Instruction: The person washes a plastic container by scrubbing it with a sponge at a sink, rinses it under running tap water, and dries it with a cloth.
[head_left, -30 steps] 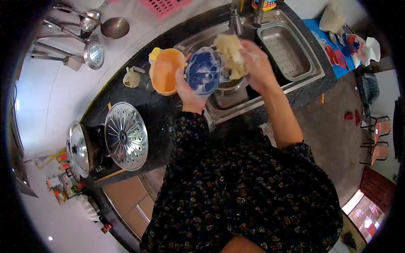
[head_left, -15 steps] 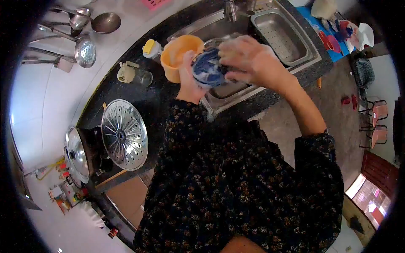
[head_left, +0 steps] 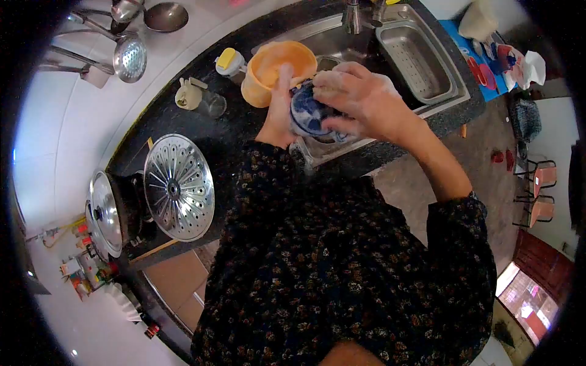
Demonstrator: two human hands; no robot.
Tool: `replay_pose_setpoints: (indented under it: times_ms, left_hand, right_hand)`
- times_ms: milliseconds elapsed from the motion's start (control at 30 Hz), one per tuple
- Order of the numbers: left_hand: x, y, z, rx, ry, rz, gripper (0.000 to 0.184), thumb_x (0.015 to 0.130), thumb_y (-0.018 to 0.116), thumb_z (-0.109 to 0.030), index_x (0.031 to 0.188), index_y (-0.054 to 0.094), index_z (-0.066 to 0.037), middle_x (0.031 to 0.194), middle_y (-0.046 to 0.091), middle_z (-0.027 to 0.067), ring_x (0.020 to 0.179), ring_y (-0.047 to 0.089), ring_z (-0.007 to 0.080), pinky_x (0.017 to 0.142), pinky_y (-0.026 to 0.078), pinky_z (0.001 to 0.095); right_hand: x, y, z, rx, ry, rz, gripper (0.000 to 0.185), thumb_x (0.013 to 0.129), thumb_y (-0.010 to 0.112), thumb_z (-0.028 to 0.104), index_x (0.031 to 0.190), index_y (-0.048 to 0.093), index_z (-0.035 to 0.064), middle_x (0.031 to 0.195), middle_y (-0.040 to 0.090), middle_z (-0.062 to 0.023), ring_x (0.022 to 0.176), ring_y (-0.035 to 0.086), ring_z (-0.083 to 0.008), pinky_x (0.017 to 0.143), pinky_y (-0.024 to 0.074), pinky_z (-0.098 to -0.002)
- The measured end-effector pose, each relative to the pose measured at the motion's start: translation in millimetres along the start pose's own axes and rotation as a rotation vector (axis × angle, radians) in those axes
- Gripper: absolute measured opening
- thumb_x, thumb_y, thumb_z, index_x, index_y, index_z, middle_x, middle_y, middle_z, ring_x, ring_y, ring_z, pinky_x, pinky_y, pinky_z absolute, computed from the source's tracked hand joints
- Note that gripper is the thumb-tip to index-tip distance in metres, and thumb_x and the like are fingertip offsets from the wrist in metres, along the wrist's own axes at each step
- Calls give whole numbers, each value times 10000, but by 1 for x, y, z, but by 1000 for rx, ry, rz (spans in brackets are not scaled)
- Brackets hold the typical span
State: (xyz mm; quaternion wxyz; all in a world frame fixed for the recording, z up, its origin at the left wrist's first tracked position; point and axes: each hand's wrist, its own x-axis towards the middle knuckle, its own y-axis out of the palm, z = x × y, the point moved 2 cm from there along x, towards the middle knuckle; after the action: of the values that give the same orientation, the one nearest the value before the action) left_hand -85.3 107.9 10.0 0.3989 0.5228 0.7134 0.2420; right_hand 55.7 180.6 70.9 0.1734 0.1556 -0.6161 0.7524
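My left hand [head_left: 281, 116] grips a blue-and-white patterned bowl [head_left: 308, 111], tilted and coated with suds, above the near edge of the sink. Foam covers my right hand [head_left: 372, 104], which is curled over the bowl's rim. Pinched under its fingers is what looks like a pale yellowish sponge [head_left: 328, 83], mostly hidden. Right behind my left hand stands an orange plastic tub [head_left: 259, 91] with suds inside, between the counter and the sink.
The steel sink [head_left: 329, 43] has a tap [head_left: 352, 18] and a perforated drainer tray [head_left: 418, 61]. On the black counter are a yellow-lidded container [head_left: 229, 61], a glass jar [head_left: 212, 105] and a steel steamer plate [head_left: 179, 188]. Ladles [head_left: 130, 59] hang on the wall at left.
The bowl has shifted slightly right and down with both hands, and its patterned side is turned differently. My right fingers have moved over its surface. The whole view has tilted a little.
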Motion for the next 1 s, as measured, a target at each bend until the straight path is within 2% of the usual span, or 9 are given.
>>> replay_pose_setpoints:
  times_ms: [100,200,333,433,500,567,667,800,1000]
  left_hand:
    - [-8,11,-10,26,71,16,541,930,344,-512,1141,505,-40,1021,609,90,907,613,186,773,523,322]
    - [-9,10,-14,-17,127,47,531,933,386,-450,1250,437,-28,1137,574,128,1035,563,230,913,451,373]
    - [-17,18,-15,90,341,127,469,950,387,-365,1219,461,12,1130,576,118,1025,567,211,914,452,362]
    - [-20,13,-12,50,363,122,446,952,386,-346,1198,487,13,1137,575,108,1035,562,195,923,445,366]
    - [-9,-9,1,-96,321,40,427,951,394,-347,1191,503,-11,1146,569,94,1056,549,183,932,439,365]
    - [-9,-12,12,-179,306,46,423,949,400,-352,1204,498,-28,1162,560,93,1071,542,188,932,439,368]
    - [-22,-11,14,-200,330,3,441,944,404,-373,1236,472,-49,1209,532,97,1090,533,209,939,434,382]
    - [-35,-31,23,-145,324,-48,434,951,398,-397,1231,459,-71,1196,532,79,1116,514,215,933,443,390]
    - [-58,-60,33,-395,277,-168,456,941,399,-413,1258,427,-87,1188,524,92,1069,534,245,895,460,382]
  right_hand:
    - [3,1,-4,-28,27,-78,359,674,733,241,993,625,116,1111,570,-46,965,559,-246,768,496,-345]
    - [4,5,-14,-52,77,-178,339,714,718,217,1026,627,120,1101,574,-57,960,569,-257,778,491,-342]
    - [-13,13,-38,76,635,-521,248,801,643,294,963,667,108,1024,611,-56,899,595,-238,768,490,-318]
    - [-32,21,-33,978,1109,-452,331,817,632,318,990,647,35,981,633,-51,880,588,-162,759,472,-289]
    - [-41,35,-15,1306,1167,-271,428,854,575,340,1118,572,3,1008,617,-68,892,581,-135,746,462,-259]
    - [-49,65,-10,1391,980,-238,417,858,572,327,1128,562,9,990,612,-47,867,582,-129,748,463,-260]
    - [-43,64,0,1558,965,-364,409,850,592,300,1135,554,9,982,605,-36,867,571,-123,756,463,-260]
    - [-15,51,20,1144,950,-98,531,768,671,409,1046,550,-27,960,622,-75,857,568,-135,743,459,-292]
    - [3,74,31,851,899,194,477,786,640,385,1009,546,-26,958,610,-206,857,624,-286,707,482,-355]
